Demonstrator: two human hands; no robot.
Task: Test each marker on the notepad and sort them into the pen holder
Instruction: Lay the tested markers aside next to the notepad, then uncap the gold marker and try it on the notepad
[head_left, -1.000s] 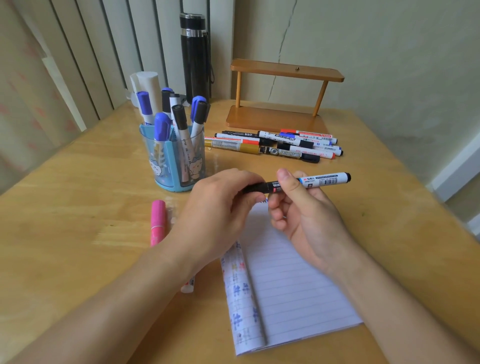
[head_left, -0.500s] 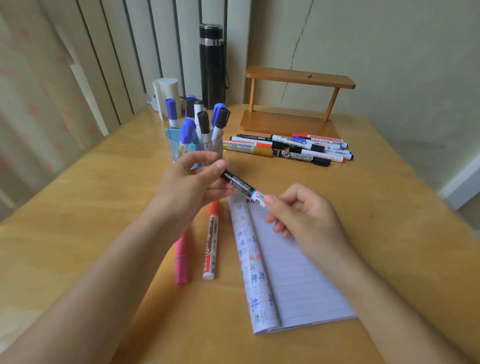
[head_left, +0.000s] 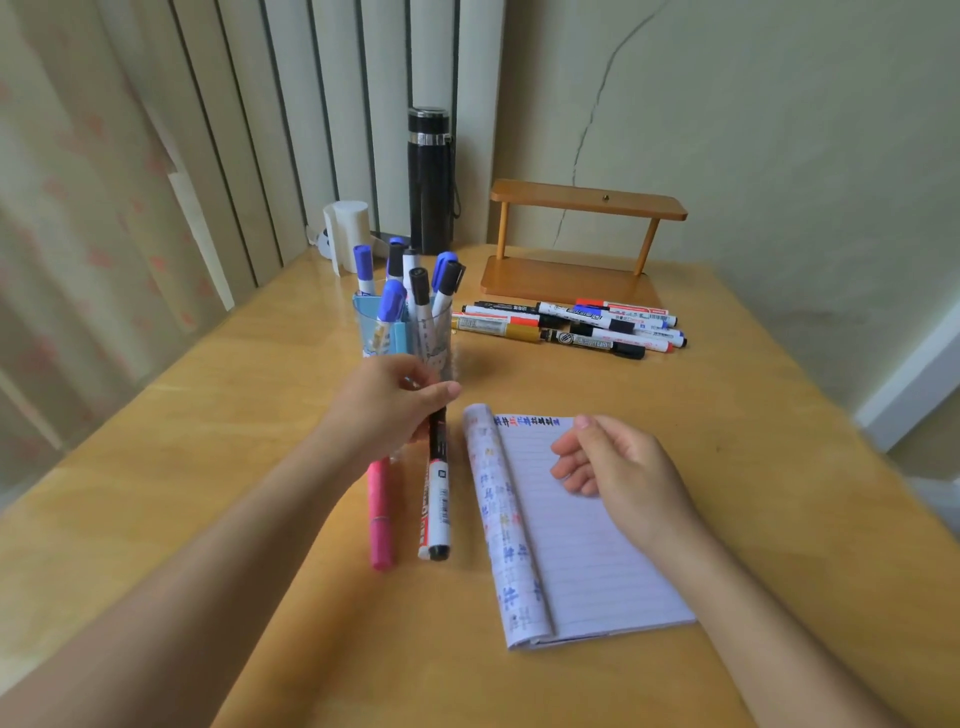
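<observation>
**While left hand pinches a marker by the holder, right hand idles on the notepad**

Left hand (head_left: 389, 410): thumb and fingers (head_left: 441, 392) clamped on the black cap end of a white-barrelled marker (head_left: 439, 499). The marker hangs roughly vertical from the grip, black tail end down. It sits just in front of the pen holder (head_left: 397, 338), not in it. Can't tell if its tail touches the worktop (head_left: 727, 467).

Right hand (head_left: 618, 467): over the upper part of the notepad (head_left: 597, 571), fingers loosely curled and a little apart, nothing in them.

Notepad: open on a lined page, earlier pages rolled back at the left. Coloured test scribbles run along the top line of the page and down the rolled pages.

Pen holder: clear with a blue insert, upright behind the left hand, already carrying several markers with blue and black caps.

Also on the worktop:
- pink marker (head_left: 380, 519) lying flat just left of the held one
- red-and-white marker (head_left: 423, 525) mostly hidden behind the held one
- pile of loose markers (head_left: 571, 325) lying right of the holder, in front of a small wooden shelf (head_left: 582, 244)
- black flask (head_left: 430, 182) and a white roll (head_left: 348, 234) at the back edge
</observation>
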